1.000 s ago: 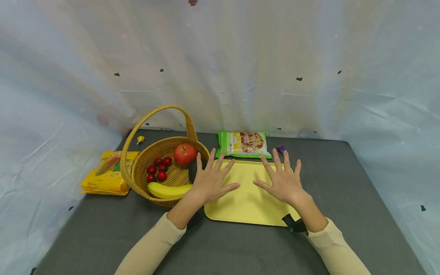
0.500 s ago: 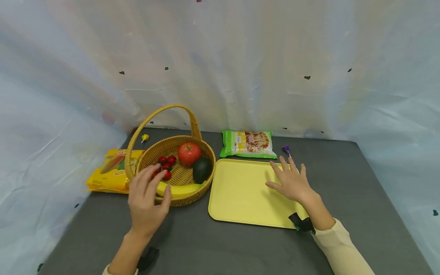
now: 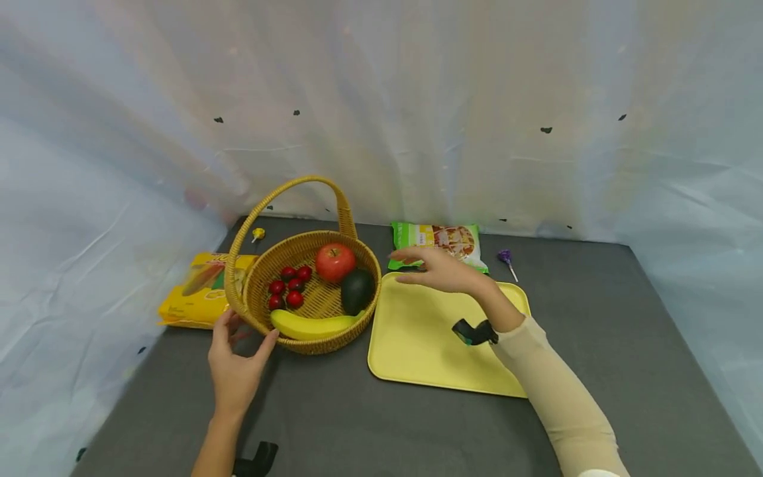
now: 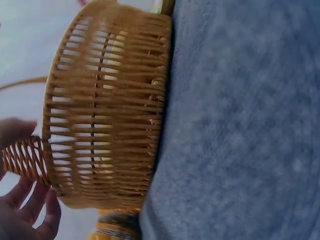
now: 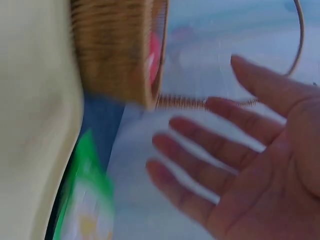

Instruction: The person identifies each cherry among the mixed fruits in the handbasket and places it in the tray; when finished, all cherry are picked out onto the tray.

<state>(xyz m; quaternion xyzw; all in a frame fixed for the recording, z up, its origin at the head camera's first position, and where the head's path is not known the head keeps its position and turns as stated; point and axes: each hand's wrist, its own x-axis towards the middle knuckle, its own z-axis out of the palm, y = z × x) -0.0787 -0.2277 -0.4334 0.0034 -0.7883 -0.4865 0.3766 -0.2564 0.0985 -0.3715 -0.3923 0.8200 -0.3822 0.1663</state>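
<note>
A wicker basket [image 3: 322, 346] with a tall handle stands left of centre. It holds an apple [image 3: 335, 263], an avocado [image 3: 357, 291], a banana [image 3: 312, 326] and several dark red cherries [image 3: 295, 299]. At its near left side, my left hand [image 3: 235, 374] grips the foot of the handle [image 4: 25, 159]; the left wrist view has the thumb on one edge and curved fingers on the other. My right hand [image 3: 441, 268] is in the air over the back of a yellow tray [image 3: 429, 344]. Its fingers [image 5: 200, 140] spread toward the basket, holding nothing.
Left of the basket lies a yellow snack bag [image 3: 197, 295], with a yellow lollipop [image 3: 258, 234] behind. A green and white food packet [image 3: 453, 240] lies behind the tray, partly covered by my right hand. A purple lollipop [image 3: 506, 257] lies to the packet's right.
My left hand has moved from above the tray's left side to the basket's near left and taken hold of the handle's foot. My right hand has swung left toward the basket.
</note>
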